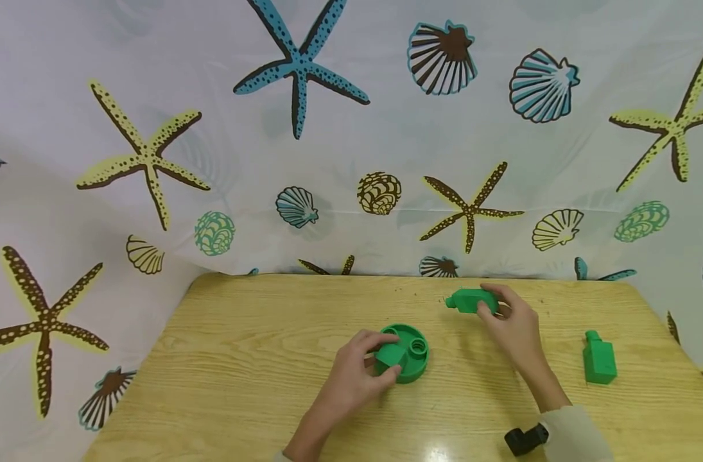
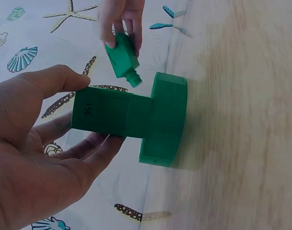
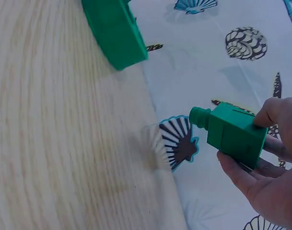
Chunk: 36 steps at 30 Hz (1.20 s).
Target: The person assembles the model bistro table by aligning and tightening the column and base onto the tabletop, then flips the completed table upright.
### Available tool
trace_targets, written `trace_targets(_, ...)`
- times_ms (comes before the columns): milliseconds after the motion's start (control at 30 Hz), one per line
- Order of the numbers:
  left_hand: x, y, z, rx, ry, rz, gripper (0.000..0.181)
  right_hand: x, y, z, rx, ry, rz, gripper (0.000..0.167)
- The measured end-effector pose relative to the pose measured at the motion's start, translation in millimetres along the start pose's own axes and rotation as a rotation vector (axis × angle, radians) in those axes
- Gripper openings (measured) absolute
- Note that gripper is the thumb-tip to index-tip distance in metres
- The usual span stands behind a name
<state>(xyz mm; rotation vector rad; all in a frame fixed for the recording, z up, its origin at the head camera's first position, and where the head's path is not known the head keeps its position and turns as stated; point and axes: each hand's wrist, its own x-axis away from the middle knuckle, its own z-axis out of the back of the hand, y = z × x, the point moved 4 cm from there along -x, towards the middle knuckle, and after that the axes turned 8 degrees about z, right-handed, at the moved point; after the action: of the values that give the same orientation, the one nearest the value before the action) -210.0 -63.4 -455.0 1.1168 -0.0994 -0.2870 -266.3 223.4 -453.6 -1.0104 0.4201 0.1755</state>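
My left hand (image 1: 357, 369) grips a green square block (image 2: 100, 111) between thumb and fingers. That block stands on a round green base (image 1: 420, 371), and a dark marking shows on its side in the left wrist view. A round threaded socket (image 1: 418, 348) shows on the base beside the block. To the right, my right hand (image 1: 514, 324) holds a green bottle-shaped piece (image 3: 237, 132) above the table, tipped on its side. Its narrow ridged neck (image 3: 199, 117) points left, toward the base. How the block's lower end sits in the base is hidden.
Another green bottle-shaped piece (image 1: 599, 360) stands upright on the wooden table (image 1: 241, 359), right of my right hand. A black wrist device (image 1: 524, 440) sits by the right sleeve (image 1: 576, 433). A cloth (image 1: 339, 147) with starfish and shells hangs behind the table.
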Motion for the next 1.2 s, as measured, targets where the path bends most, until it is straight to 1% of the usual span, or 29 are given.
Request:
trace_targets(133,0.5,-3.2,3.5,0.047,0.013,-0.016,0.043,7.5,-7.3,4.2,-0.054,0.02,0.039,0.038)
trace_targets(267,-0.3,-5.7,5.0,0.086,0.025,-0.012,0.045,16.4,-14.2,3.1,-0.137,0.018,0.085,0.043)
trace_targets(367,-2.1,-6.8,5.3,0.116,0.019,-0.004,0.045,22.5,-20.9,0.0,-0.208,0.009,0.124,0.042)
trace_targets(533,-4.8,-9.3,3.7,0.144,0.016,-0.013,0.045,29.5,-30.7,-8.1,-0.281,-0.033,0.205,0.038)
trace_targets(667,-5.5,-10.8,3.3,0.148,0.047,-0.01,0.038,34.0,-34.8,-16.2,-0.3,-0.076,0.233,0.038)
trace_targets(767,-5.3,-11.3,3.7,0.153,0.085,-0.002,0.035,37.1,-35.6,-21.0,-0.293,-0.095,0.243,0.038)
trace_targets(867,-5.2,-11.0,4.0,0.165,0.106,-0.003,0.034,39.2,-35.0,-25.0,-0.285,-0.112,0.249,0.038)
trace_targets(1200,-6.3,-11.5,3.3,0.179,0.112,-0.006,0.035,42.8,-38.1,-34.1,-0.285,-0.178,0.278,0.037)
